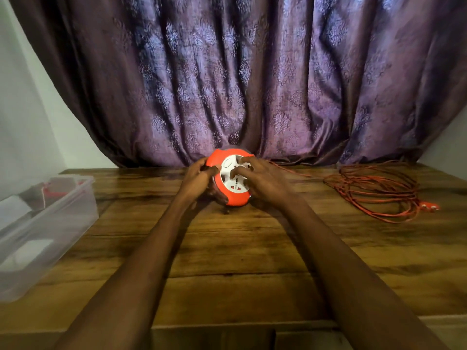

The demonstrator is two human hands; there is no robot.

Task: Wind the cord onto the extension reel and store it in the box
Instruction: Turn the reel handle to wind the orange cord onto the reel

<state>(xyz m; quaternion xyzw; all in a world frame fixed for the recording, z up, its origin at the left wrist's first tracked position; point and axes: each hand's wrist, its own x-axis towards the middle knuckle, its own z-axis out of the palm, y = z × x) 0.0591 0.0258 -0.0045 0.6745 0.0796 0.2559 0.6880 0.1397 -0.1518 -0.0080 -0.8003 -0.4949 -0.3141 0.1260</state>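
Note:
An orange extension reel (233,195) with a white socket face is held tilted above the far middle of the wooden table (227,261). My left hand (198,178) grips its left rim. My right hand (262,180) rests on the white face with its fingers spread over it. An orange cord (374,190) runs from behind the reel to a loose heap on the table's right side, ending in a plug (429,206). The clear plastic box (45,231) stands open at the left edge of the table.
Several pale items lie inside the box, along with something red. A purple patterned curtain (240,84) hangs right behind the table. A white wall (22,109) is at the left.

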